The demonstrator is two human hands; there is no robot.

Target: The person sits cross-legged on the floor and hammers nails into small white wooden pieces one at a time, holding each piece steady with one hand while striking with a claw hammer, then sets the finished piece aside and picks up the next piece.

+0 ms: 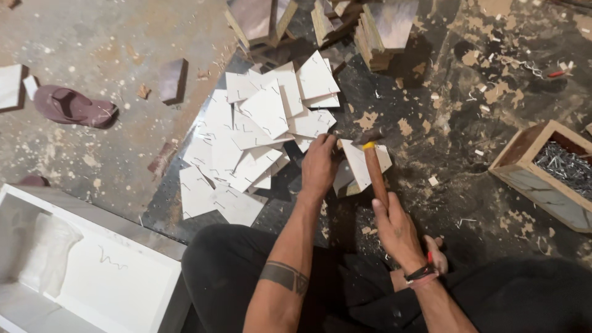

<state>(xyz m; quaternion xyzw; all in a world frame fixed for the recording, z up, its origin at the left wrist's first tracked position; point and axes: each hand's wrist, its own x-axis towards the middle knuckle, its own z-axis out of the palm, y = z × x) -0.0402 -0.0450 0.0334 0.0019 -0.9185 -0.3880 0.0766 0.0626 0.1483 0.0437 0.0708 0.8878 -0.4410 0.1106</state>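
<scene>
Hammer (374, 169) in right hand (398, 231), left hand (319, 168) steadying white piece (357, 163).

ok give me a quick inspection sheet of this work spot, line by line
surface: dark floor strewn with wood chips and dust
job's things: hammer; small white panel piece
clutter: heap of white panels; wooden blocks; box of nails; sandal; white open box
grippers: left hand steadies the piece; right hand grips the hammer handle
cables: nothing seen
surroundings: pale concrete
</scene>
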